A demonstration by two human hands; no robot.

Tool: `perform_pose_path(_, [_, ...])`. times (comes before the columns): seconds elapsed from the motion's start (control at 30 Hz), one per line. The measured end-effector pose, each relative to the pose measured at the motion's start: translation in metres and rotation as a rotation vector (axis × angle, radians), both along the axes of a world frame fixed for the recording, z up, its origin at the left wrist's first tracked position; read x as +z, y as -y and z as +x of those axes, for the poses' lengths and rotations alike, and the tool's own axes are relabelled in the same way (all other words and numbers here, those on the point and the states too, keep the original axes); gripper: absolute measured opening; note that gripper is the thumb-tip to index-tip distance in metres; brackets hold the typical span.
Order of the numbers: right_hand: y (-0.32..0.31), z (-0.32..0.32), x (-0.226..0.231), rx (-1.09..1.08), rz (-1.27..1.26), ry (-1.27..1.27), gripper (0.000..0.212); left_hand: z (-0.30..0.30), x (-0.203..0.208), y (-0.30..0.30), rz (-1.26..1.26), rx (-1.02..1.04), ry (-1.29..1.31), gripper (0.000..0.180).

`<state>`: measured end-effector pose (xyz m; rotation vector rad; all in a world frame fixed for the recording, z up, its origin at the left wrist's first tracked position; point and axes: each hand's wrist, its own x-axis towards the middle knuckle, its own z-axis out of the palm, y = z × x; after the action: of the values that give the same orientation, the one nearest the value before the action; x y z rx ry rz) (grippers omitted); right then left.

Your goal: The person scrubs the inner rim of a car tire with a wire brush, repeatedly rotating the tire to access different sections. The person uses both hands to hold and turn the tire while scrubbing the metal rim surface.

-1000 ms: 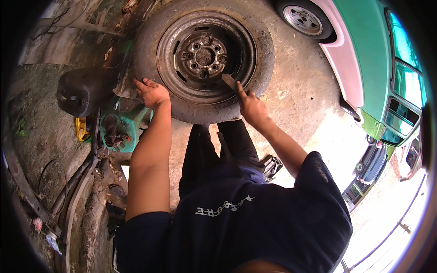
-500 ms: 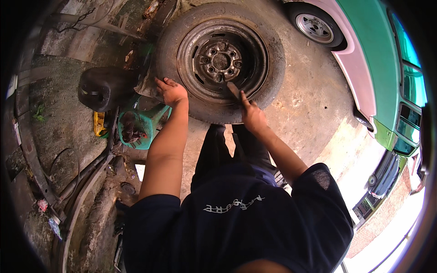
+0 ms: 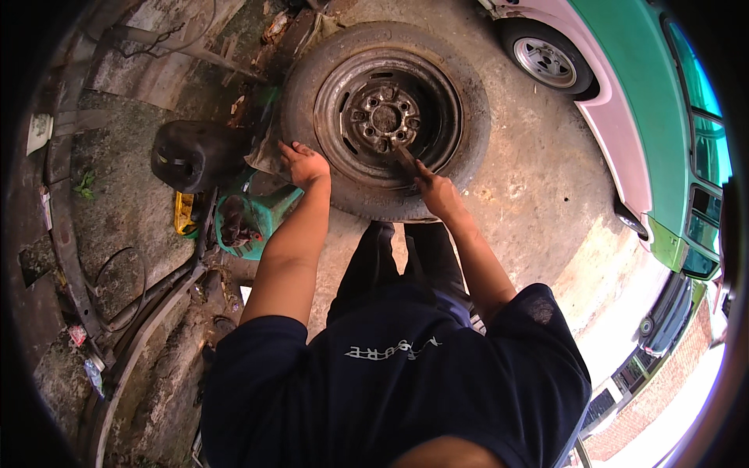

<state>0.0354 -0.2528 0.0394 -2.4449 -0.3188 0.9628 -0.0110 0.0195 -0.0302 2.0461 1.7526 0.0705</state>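
Note:
A worn car wheel [image 3: 477, 117], a black tyre on a rusty, dirt-caked steel rim [image 3: 331, 140], faces me just beyond my legs. My right hand [image 3: 441, 195] is closed around a flat, narrow scraper [image 3: 405, 160]. Its far end is at the lower part of the hub area [image 3: 385, 118], close to the bolt holes. On the tyre's lower left sidewall lies my left hand [image 3: 306, 165], its fingers stretched out and nothing in the grasp. The scraper's grip end is hidden in my right hand.
A green plastic stool [image 3: 269, 214] with dark items on it stands left of the wheel, beside a black rounded part [image 3: 191, 156] and a yellow object [image 3: 184, 212]. Metal bars [image 3: 144, 327] lie along the left. A green and pink vehicle [image 3: 624, 93] is parked at right.
The scraper has moved up and inward, from the rim's lower edge toward the hub. My left hand stays on the tyre. The whole view has shifted slightly.

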Motion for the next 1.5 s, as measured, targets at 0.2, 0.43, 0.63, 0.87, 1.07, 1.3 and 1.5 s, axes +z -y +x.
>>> perform_pose_path(0.2, [-0.119,-0.013,-0.014,-0.035,0.086,0.004,0.049,0.001,-0.002,-0.001,-0.018,0.022,0.014,0.054])
perform_pose_path(0.43, [-0.065,-0.004,-0.013,0.126,0.022,-0.023,0.050,0.000,-0.003,0.000,-0.056,0.029,-0.006,0.055])
perform_pose_path(0.63, [-0.082,-0.006,-0.032,0.153,0.193,0.075,0.057,0.000,-0.008,-0.001,-0.003,0.029,0.047,0.053])
perform_pose_path(0.87, [-0.144,0.025,-0.062,0.026,0.316,0.159,0.062,-0.002,-0.010,-0.002,0.022,0.025,0.056,0.052])
perform_pose_path(1.07, [-0.077,-0.001,-0.040,0.214,0.288,-0.047,0.064,-0.002,-0.013,0.000,0.042,0.043,0.083,0.052])
perform_pose_path(1.3, [-0.176,0.052,-0.069,-0.173,0.340,0.006,0.061,-0.004,-0.018,-0.001,0.007,0.039,0.045,0.052])
perform_pose_path(1.5, [-0.130,0.014,-0.051,0.011,0.480,0.059,0.059,-0.002,-0.011,0.000,0.010,0.044,0.023,0.052])
